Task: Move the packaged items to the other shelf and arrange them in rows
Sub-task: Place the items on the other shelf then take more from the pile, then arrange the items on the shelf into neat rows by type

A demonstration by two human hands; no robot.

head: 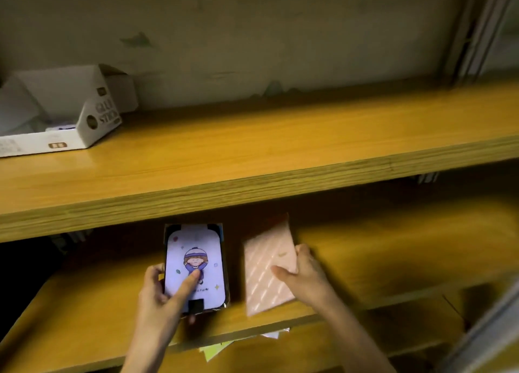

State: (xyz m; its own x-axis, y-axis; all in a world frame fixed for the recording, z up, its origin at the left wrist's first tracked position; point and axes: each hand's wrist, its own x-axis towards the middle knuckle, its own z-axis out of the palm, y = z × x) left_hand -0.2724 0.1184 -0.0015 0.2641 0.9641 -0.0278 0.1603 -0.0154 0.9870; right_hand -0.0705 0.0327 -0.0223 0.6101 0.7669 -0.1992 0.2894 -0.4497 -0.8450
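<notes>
Evidently aligning 2 packs into a row: left hand grips cartoon pack, right hand pinches pink pack.

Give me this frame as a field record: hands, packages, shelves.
left hand: grips cartoon-print package, one finger lying across its face
right hand: grips pink quilted package at its right edge
package layout: side by side, apart, at the lower shelf; contact with it unclear
upper shelf: holds white glue stick display box at far left
below lower shelf: loose papers, partly hidden
</notes>
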